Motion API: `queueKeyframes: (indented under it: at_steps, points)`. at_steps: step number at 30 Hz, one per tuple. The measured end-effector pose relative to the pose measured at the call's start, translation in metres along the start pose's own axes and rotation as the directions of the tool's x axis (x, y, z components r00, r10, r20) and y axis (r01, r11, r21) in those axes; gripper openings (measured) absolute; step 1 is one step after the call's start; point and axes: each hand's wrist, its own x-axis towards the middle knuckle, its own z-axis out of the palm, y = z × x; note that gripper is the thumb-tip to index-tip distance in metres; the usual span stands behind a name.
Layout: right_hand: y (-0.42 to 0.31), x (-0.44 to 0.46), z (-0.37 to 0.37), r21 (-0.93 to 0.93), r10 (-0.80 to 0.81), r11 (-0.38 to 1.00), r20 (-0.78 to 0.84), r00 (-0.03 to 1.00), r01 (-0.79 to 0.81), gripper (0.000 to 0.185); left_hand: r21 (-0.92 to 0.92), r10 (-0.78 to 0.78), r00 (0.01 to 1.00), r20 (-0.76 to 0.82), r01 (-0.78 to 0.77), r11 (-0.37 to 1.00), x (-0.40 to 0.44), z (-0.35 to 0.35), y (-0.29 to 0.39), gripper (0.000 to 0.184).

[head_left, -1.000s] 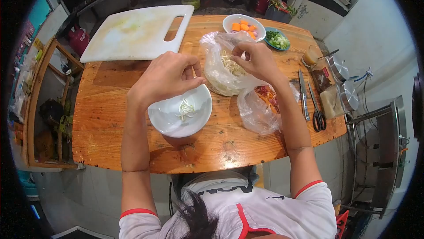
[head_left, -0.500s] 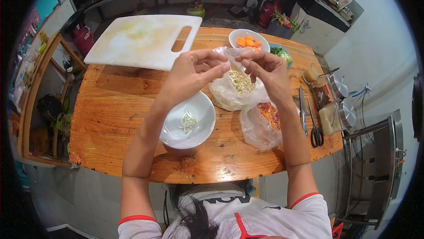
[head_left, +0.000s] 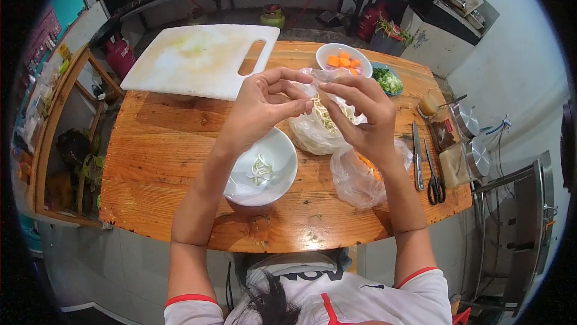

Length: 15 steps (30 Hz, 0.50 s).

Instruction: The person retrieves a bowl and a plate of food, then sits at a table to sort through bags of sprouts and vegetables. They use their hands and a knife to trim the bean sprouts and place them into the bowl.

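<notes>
My left hand (head_left: 264,101) and my right hand (head_left: 363,109) are raised close together over a clear plastic bag of bean sprouts (head_left: 324,122). The fingers of both are bent into a pinch, the tips nearly meeting. Whatever thin piece they hold is too small to make out. Below my left hand stands a white bowl (head_left: 281,172) with a few bean sprout pieces (head_left: 260,170) at its bottom. Under my right forearm lies a second plastic bag (head_left: 351,184) with orange shreds inside, partly hidden by the arm.
A white cutting board (head_left: 192,60) lies at the back left. Toward the back right are a bowl of orange chunks (head_left: 342,60) and a dish of chopped greens (head_left: 386,80). A knife (head_left: 417,157), scissors (head_left: 434,181) and several jars (head_left: 443,133) line the right side.
My right hand has turned, its fingers reaching further toward my left hand and the thumb pointing up. The whole view has shifted slightly. The bowl and bags stay in place.
</notes>
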Motion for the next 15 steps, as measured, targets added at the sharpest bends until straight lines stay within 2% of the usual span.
queueKeyframes:
  at_steps: [2,8,15]
  points:
    - [0.0017,-0.0006,-0.0005,-0.114,-0.127,0.985,0.004,0.992,0.126,0.022,0.019,-0.010,1.000,-0.010,0.011,1.000,-0.0010,0.0019,0.0013,0.036]
    - [-0.0037,-0.0017,-0.0023,-0.212,-0.139,0.966,0.048,0.989,0.146,0.018,0.056,-0.031,0.999,-0.006,0.031,0.998,-0.0016,0.0056,-0.0006,0.032]
    - [-0.0005,-0.0062,0.0020,-0.201,-0.115,0.972,0.048,0.992,0.122,0.014,0.058,-0.029,1.000,-0.002,0.029,0.998,-0.0031,0.0095,0.0007,0.029]
